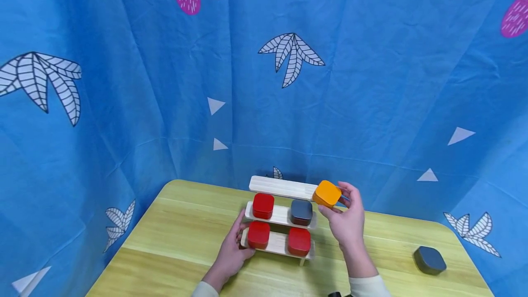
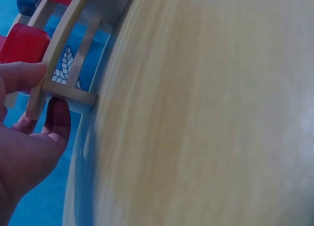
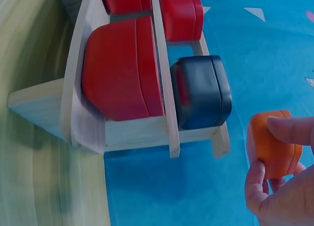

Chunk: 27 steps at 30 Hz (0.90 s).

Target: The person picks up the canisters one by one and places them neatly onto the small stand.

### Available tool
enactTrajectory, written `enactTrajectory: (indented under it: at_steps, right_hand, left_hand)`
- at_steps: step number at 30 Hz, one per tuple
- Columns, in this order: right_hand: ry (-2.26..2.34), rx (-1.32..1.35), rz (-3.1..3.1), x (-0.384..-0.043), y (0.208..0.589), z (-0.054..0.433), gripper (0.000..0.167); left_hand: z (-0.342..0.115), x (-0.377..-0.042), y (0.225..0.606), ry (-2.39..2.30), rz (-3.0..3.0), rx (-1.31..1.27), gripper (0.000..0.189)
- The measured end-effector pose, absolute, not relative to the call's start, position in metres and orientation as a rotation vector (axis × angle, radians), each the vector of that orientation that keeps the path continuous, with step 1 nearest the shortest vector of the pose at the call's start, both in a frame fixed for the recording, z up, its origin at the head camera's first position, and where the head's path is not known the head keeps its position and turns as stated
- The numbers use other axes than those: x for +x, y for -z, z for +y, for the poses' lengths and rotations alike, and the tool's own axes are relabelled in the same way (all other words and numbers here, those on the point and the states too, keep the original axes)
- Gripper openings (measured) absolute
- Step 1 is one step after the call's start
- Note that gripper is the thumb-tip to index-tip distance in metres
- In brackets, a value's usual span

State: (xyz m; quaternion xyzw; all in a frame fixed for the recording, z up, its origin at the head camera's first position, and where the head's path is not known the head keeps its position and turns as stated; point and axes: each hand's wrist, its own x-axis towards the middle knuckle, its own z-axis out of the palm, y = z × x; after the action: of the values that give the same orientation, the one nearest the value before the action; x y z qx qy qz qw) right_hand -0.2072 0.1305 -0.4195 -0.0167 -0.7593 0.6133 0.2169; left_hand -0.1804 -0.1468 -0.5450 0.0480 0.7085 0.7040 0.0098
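Note:
A small three-tier wooden rack (image 1: 280, 214) stands on the table. My left hand (image 1: 232, 250) grips its left end; in the left wrist view the thumb and fingers pinch the wooden frame (image 2: 37, 101). My right hand (image 1: 347, 221) holds an orange rounded-square box (image 1: 327, 193) at the right end of the top shelf (image 1: 282, 187). In the right wrist view, thumb and fingers pinch the orange box (image 3: 274, 145), apart from the rack. On the middle shelf sit a red box (image 1: 263, 206) and a dark grey box (image 1: 301, 212). Two red boxes, left (image 1: 258, 234) and right (image 1: 299, 241), occupy the bottom shelf.
Another dark grey box (image 1: 430, 260) lies on the wooden table (image 1: 165, 233) at the far right. A blue patterned curtain (image 1: 288, 118) hangs close behind the table and along both sides. A small black object (image 1: 335, 294) shows at the lower edge beside the right sleeve.

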Motion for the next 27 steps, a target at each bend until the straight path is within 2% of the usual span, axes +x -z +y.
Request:
enactTrajectory:
  at_steps: [27]
  right_hand:
    - [-1.767,0.042,-2.192,-0.222,0.414,0.098,0.077]
  left_hand:
    - [-0.146,-0.181,0.543,-2.18,2.238,0.149,0.113]
